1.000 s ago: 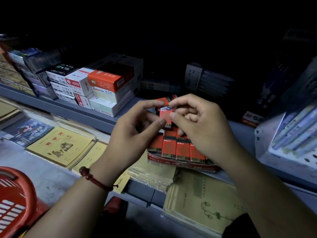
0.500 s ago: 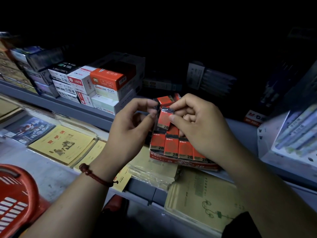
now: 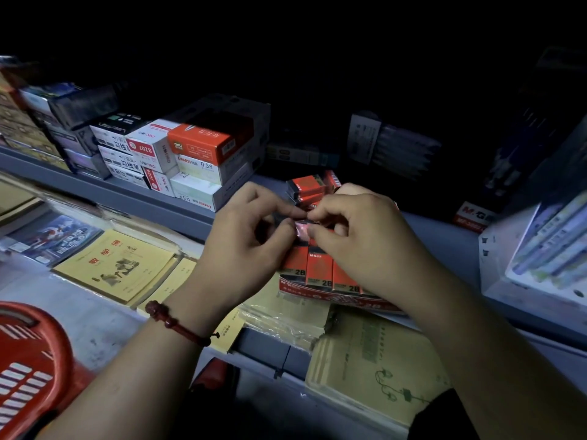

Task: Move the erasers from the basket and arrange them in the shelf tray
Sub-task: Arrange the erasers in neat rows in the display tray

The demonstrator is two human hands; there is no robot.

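Note:
A red cardboard shelf tray point(image 3: 330, 295) sits on the grey shelf and holds several red-and-black 2B erasers point(image 3: 319, 268) standing in rows. More erasers point(image 3: 309, 185) lie loose at its back. My left hand point(image 3: 244, 239) and my right hand point(image 3: 359, 236) meet above the tray. Both pinch one small red eraser point(image 3: 301, 230) between thumb and fingers, just over the middle row. The red basket point(image 3: 28, 360) is at the bottom left; its inside is not visible.
Stacked white and orange pen boxes point(image 3: 190, 154) stand left of the tray. Yellow exercise books point(image 3: 117, 265) and wrapped notebooks point(image 3: 374, 360) lie on the lower shelf. A white pen display point(image 3: 546, 249) stands at the right. The back of the shelf is dark.
Both hands have lowered the pinched eraser closer to the tray's rows. The fingers have closed in tighter around it.

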